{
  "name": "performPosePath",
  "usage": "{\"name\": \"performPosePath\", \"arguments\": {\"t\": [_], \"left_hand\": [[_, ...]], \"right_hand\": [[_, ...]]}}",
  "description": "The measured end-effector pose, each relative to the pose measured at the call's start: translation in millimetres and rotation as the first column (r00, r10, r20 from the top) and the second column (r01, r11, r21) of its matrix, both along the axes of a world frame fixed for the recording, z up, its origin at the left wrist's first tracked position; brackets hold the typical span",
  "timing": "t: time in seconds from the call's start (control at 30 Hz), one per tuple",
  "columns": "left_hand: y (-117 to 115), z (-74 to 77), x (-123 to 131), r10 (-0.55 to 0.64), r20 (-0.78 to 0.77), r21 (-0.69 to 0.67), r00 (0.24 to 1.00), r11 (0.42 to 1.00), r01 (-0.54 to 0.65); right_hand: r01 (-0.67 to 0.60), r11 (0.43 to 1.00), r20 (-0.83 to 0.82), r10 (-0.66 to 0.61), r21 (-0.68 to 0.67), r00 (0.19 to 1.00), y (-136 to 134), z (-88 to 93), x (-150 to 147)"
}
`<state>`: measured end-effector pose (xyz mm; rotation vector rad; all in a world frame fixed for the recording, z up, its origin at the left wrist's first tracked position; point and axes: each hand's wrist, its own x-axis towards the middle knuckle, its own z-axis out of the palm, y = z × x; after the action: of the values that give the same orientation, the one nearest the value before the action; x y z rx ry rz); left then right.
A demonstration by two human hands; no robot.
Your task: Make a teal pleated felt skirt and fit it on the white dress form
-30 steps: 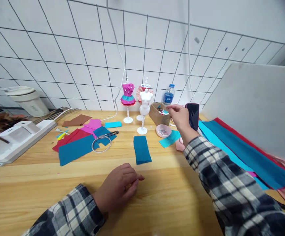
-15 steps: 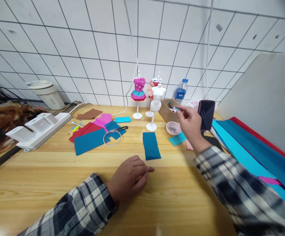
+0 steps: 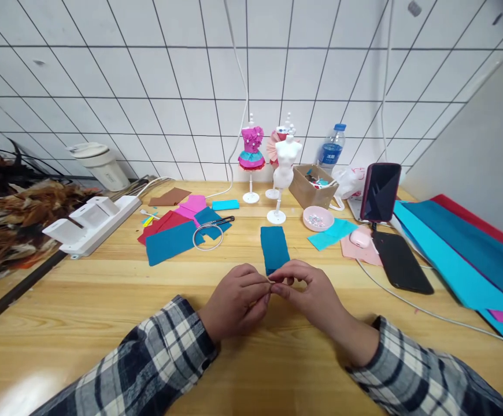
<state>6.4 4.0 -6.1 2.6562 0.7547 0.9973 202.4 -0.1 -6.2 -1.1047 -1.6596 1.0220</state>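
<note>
My left hand [image 3: 238, 300] and my right hand [image 3: 310, 294] meet over the wooden table [image 3: 104, 312], fingertips pinched together on something too small to make out. Just beyond them lies a folded teal fabric strip [image 3: 274, 248]. Farther back stand a bare white mini mannequin [image 3: 286, 167], a mannequin in a pink and teal dress [image 3: 251, 153], a small cardboard box [image 3: 310, 188] of trinkets and a pink dish of beads [image 3: 318, 218].
Red, pink and teal fabric pieces [image 3: 173, 231], scissors and a wire ring [image 3: 208, 237] lie left of centre. A white power strip [image 3: 91, 222] sits at the left. A propped phone [image 3: 379, 190], a flat black phone [image 3: 401, 263], a water bottle [image 3: 332, 147] and large coloured sheets [image 3: 463, 254] are at the right.
My right hand has come back from the cardboard box to meet my left hand in front of me. The view has shifted, showing more of the table's left side.
</note>
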Motion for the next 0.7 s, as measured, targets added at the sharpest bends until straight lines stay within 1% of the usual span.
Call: {"name": "performPosePath", "arguments": {"t": [0.1,0.17,0.27,0.33,0.43,0.5,0.57,0.63,0.7], "left_hand": [[1.0,-1.8,-0.6,0.015,-0.03,0.024,0.999,1.0,-0.014],[1.4,-2.0,-0.1,0.022,-0.06,0.017,0.998,1.0,-0.021],[1.4,-2.0,2.1,0.05,-0.072,-0.015,0.996,0.999,-0.051],[0.8,-2.8,3.6,0.075,-0.062,-0.041,0.995,0.996,-0.078],[-0.1,-5.6,4.0,0.11,-0.056,-0.113,0.992,0.987,-0.115],[-0.6,-7.2,3.2,0.11,-0.054,-0.182,0.992,0.976,-0.118],[-1.0,-7.2,1.9,0.099,-0.049,-0.241,0.994,0.964,-0.108],[-2.1,-4.9,0.8,0.075,-0.041,-0.293,0.996,0.952,-0.084],[-4.5,-1.1,0.5,0.019,-0.025,-0.347,1.0,0.938,-0.026]], "right_hand": [[0.022,1.0,0.025,-0.022,-0.009,0.999,-0.6,-1.1,-1.2],[0.011,1.0,0.034,-0.012,0.02,0.999,-1.3,-1.0,-1.9],[0.012,0.991,0.05,-0.019,0.131,0.999,-3.3,-1.0,-3.1],[0.033,0.974,0.094,-0.055,0.224,0.994,-5.2,-2.7,-3.7],[0.05,0.935,0.222,-0.134,0.351,0.966,-7.7,-7.3,-3.0],[0.032,0.908,0.301,-0.171,0.418,0.938,-7.9,-9.7,-1.4],[0.004,0.887,0.338,-0.18,0.463,0.924,-7.1,-10.3,0.5],[-0.018,0.884,0.333,-0.158,0.468,0.93,-5.9,-9.1,1.9],[-0.036,0.904,0.311,-0.109,0.427,0.944,-5.5,-6.8,2.9]]}}
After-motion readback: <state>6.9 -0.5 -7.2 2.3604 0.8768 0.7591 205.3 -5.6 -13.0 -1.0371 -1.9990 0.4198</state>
